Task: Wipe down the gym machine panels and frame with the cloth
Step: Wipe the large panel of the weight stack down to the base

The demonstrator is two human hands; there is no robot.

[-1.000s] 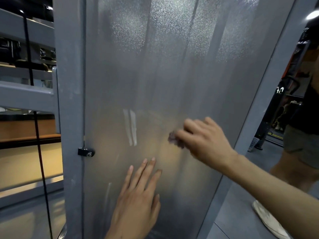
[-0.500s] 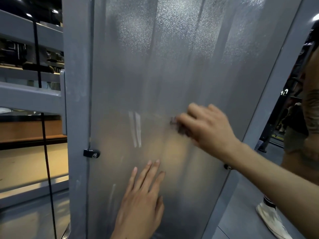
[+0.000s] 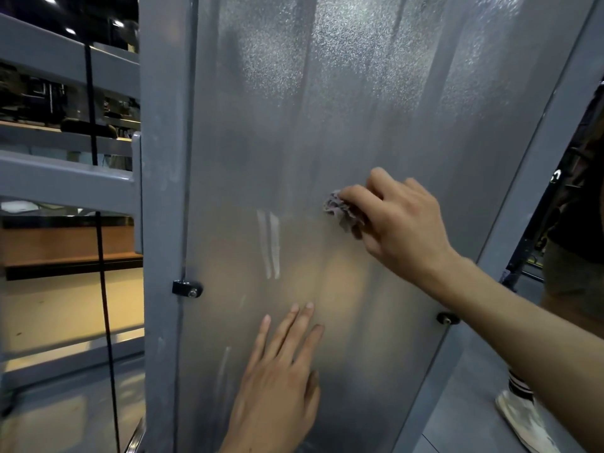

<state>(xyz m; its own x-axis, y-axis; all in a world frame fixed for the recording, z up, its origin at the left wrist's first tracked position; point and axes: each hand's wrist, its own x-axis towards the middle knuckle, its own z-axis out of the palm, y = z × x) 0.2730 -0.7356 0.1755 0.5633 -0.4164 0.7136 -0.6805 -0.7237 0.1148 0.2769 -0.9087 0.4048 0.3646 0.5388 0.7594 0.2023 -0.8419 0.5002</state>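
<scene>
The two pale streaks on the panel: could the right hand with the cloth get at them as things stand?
Probably yes: the right hand presses the cloth on the panel just right of the streaks, with nothing between.

Panel (image 3: 343, 125): set across the centre of the frame, bounded by a frame post (image 3: 163, 191) at its left edge and a slanted frame post (image 3: 536, 178) at its right edge.
Left clip (image 3: 187, 288): fixed at the panel's left edge, lower centre-left of the frame.
Right clip (image 3: 447, 318): fixed at the panel's right edge, lower right.
Right hand (image 3: 405, 223): placed on the panel right of centre, with the cloth (image 3: 343, 212) bunched under its fingers against the panel.
Left hand (image 3: 277, 387): laid flat on the panel, bottom centre, below the cloth.
Crossbars (image 3: 65, 181): joined to the left post, upper left.
Cable (image 3: 101, 256): hung vertically in front of the crossbars, far left.
Shoe (image 3: 523, 420): on the floor, bottom right.
</scene>
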